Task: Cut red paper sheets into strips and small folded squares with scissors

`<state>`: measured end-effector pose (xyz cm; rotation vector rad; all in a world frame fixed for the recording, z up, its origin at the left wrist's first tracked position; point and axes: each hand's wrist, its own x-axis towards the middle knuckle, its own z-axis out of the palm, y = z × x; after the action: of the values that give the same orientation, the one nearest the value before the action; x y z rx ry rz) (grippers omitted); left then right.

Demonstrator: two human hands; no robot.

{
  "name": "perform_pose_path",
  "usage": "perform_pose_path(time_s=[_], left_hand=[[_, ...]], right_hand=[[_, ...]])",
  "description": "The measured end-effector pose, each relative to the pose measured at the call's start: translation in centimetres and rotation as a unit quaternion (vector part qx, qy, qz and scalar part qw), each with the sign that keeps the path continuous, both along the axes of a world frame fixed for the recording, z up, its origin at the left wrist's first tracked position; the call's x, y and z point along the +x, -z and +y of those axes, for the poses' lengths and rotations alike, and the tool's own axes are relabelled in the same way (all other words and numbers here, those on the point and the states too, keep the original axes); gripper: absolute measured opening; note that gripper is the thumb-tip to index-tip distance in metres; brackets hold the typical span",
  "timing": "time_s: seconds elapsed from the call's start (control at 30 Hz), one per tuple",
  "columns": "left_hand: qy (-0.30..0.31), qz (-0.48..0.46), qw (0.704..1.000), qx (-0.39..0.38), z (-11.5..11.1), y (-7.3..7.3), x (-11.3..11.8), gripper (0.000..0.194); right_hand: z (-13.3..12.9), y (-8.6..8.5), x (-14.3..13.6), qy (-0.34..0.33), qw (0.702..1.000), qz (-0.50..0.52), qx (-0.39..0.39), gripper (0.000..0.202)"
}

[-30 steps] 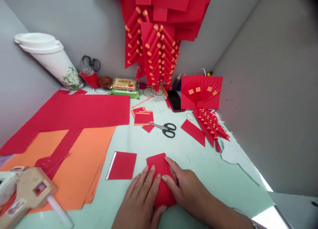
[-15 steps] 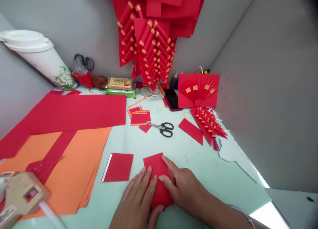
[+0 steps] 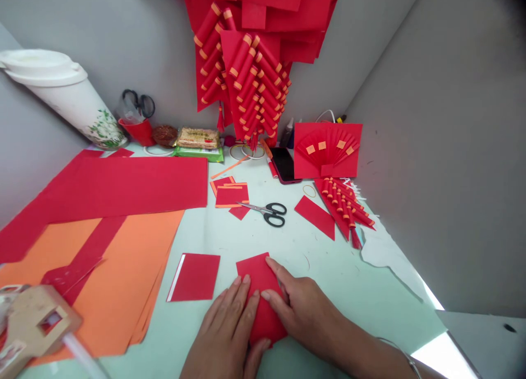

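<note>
Hands and folded paper on a pale green counter (image 3: 349, 280). The red paper (image 3: 269, 321) lies flat toward the near edge, about midway between the left and right sides, its long axis running from the near edge toward the far one, with the far end leaning slightly left. Both hands touch it, so neither is nearer: the left hand (image 3: 226, 324) covers its left long side, the fingers straight, close together and laid flat on top; the right hand (image 3: 306, 308) meets it from the right, the forefinger at the paper's far right corner and the thumb on its upper face, the gap between them narrow. Whether this thumb and forefinger pinch the paper or merely rest on it cannot be told. To the left of the left hand, apart from it, lies a red card (image 3: 196, 277) with a white strip along its left edge. Beyond the hands, well apart, scissors (image 3: 273, 214) point left, toward small orange-edged cards (image 3: 232, 195). Orange sheets (image 3: 123, 291) occupy the near left part of the counter; a red strip (image 3: 315, 217) lies slantwise farther right.
</note>
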<state>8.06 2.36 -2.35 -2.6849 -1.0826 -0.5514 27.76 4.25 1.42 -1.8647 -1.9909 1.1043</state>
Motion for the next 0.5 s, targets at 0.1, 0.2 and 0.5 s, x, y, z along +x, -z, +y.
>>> perform_pose_path(time_s=[0.1, 0.2, 0.5], left_hand=[[0.0, 0.003, 1.0, -0.001, 0.06, -0.11, 0.05, 0.046], [0.001, 0.011, 1.0, 0.001, 0.13, -0.21, 0.1, 0.047], [0.005, 0.024, 1.0, 0.012, 0.11, -0.4, 0.05, 0.045]], right_hand=[[0.03, -0.01, -0.04, 0.001, 1.0, -0.002, 0.002, 0.062], [0.07, -0.03, -0.06, -0.002, 1.0, 0.001, 0.0, 0.062], [0.16, -0.28, -0.07, -0.009, 1.0, -0.023, -0.007, 0.065]])
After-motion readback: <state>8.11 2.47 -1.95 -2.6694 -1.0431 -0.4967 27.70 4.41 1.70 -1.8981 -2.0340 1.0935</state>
